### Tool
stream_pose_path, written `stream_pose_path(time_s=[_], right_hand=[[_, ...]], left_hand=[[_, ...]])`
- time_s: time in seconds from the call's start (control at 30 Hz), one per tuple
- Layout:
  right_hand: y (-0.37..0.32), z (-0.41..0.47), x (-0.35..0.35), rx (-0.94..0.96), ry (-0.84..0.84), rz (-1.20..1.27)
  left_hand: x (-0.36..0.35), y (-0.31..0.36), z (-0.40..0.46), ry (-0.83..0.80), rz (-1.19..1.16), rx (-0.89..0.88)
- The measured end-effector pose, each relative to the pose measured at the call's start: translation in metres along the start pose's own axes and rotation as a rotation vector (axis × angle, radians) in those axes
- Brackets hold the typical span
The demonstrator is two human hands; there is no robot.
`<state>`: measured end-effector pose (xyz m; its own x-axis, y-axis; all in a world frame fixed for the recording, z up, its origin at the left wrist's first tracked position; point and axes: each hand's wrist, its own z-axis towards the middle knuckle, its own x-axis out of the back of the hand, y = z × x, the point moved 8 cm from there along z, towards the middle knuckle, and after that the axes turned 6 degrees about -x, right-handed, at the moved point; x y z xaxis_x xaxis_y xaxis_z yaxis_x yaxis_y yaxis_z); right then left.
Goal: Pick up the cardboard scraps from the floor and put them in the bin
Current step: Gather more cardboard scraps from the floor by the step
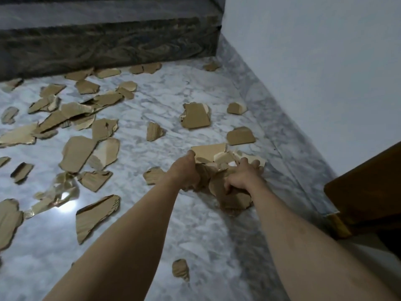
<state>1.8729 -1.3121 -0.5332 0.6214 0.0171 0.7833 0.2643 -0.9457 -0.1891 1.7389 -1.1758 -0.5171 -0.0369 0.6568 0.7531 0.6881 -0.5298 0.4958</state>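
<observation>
Torn brown cardboard scraps lie scattered over a white marble floor (152, 101). A bunched pile of scraps (219, 157) sits in the middle right of the view, and both hands press in on it from either side. My left hand (186, 172) grips the pile's left edge, fingers curled around cardboard. My right hand (240, 179) clutches a scrap (233, 199) on the pile's near right side. Loose pieces include a large scrap (195, 116) beyond the pile, another (93, 216) at lower left and a small one (180, 269) between my forearms. No bin is in view.
A dark patterned mattress or bed base (108, 44) runs along the back. A pale wall (314, 72) rises on the right above a marble skirting. Dark wooden furniture (366, 192) juts in at the right edge. Many scraps cover the floor's left side (76, 153).
</observation>
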Motion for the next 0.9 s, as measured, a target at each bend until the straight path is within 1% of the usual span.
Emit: stream_pose_path(time_s=[0.1, 0.13, 0.2, 0.3, 0.37, 0.4, 0.47, 0.53, 0.57, 0.6, 0.67, 0.73, 0.8, 0.83, 0.9], right_hand=[[-0.007, 0.006, 0.001, 0.062, -0.063, 0.089], [-0.008, 0.007, 0.003, 0.090, -0.100, 0.125], [-0.005, 0.005, 0.014, 0.134, -0.155, 0.122], [0.014, 0.014, 0.039, 0.126, -0.200, 0.095], [0.028, 0.024, 0.063, 0.109, -0.165, 0.128], [0.033, 0.030, 0.073, 0.104, -0.146, 0.141], [0.034, 0.038, 0.080, 0.119, -0.136, 0.104], [0.025, 0.042, 0.072, 0.144, -0.154, -0.012], [0.020, 0.044, 0.061, 0.149, -0.179, -0.062], [0.015, 0.046, 0.048, 0.146, -0.197, -0.096], [0.009, 0.049, 0.029, 0.130, -0.179, -0.143], [0.003, 0.046, 0.025, 0.123, -0.107, -0.206], [0.000, 0.041, 0.031, 0.136, -0.011, -0.266], [-0.001, 0.040, 0.034, 0.151, 0.022, -0.267], [-0.004, 0.039, 0.035, 0.181, 0.055, -0.213]], left_hand=[[-0.001, 0.002, 0.009, -0.119, -0.166, -0.024], [0.002, 0.004, 0.013, -0.130, -0.232, -0.035], [0.012, 0.007, 0.018, -0.124, -0.335, -0.039], [0.027, 0.015, 0.031, -0.106, -0.368, -0.046], [0.030, 0.020, 0.041, -0.138, -0.331, -0.043], [0.029, 0.019, 0.046, -0.155, -0.275, -0.028], [0.022, 0.016, 0.057, -0.184, -0.062, 0.010], [0.010, 0.010, 0.064, -0.147, 0.218, 0.040], [0.001, 0.010, 0.067, -0.122, 0.293, 0.021], [-0.007, 0.012, 0.071, -0.100, 0.324, -0.013], [-0.015, 0.018, 0.073, -0.094, 0.344, -0.068], [-0.012, 0.022, 0.069, -0.100, 0.401, -0.087], [-0.005, 0.026, 0.066, -0.065, 0.433, -0.106], [-0.003, 0.027, 0.064, -0.034, 0.396, -0.115], [0.000, 0.026, 0.060, 0.019, 0.191, -0.129]])
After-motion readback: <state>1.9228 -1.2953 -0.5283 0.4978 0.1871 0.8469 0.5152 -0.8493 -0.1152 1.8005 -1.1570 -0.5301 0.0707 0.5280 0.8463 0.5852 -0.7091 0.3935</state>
